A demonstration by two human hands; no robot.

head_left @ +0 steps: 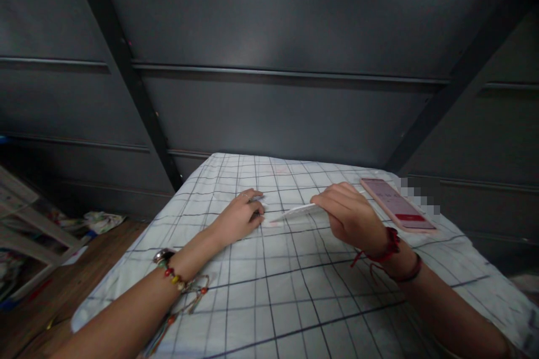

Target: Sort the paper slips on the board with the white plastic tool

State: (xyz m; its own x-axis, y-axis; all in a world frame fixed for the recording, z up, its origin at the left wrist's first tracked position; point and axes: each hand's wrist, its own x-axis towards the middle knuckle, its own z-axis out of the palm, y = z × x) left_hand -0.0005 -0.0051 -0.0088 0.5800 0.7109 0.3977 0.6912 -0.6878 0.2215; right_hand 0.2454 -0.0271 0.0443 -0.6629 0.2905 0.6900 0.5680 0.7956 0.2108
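My right hand (pixel 347 213) pinches the raised end of a thin white strip (pixel 300 211), which looks like paper or plastic film. The strip slopes down leftward to a small flat white piece (pixel 273 224) with a faint pinkish mark; whether the two are joined I cannot tell. At the left end of that piece, my left hand (pixel 239 217) rests on the cloth with bent fingers, its thumb tip against the white piece. Something pale shows between its fingers, too blurred to name. Both wrists wear bracelets.
A white cloth with dark grid lines (pixel 295 291) covers the surface under my hands. A phone (pixel 396 205) with a lit screen lies right of my right hand. Dark grey panels (pixel 269 112) rise behind the far edge. A pale wooden frame (pixel 37 241) stands at the left over a wooden floor.
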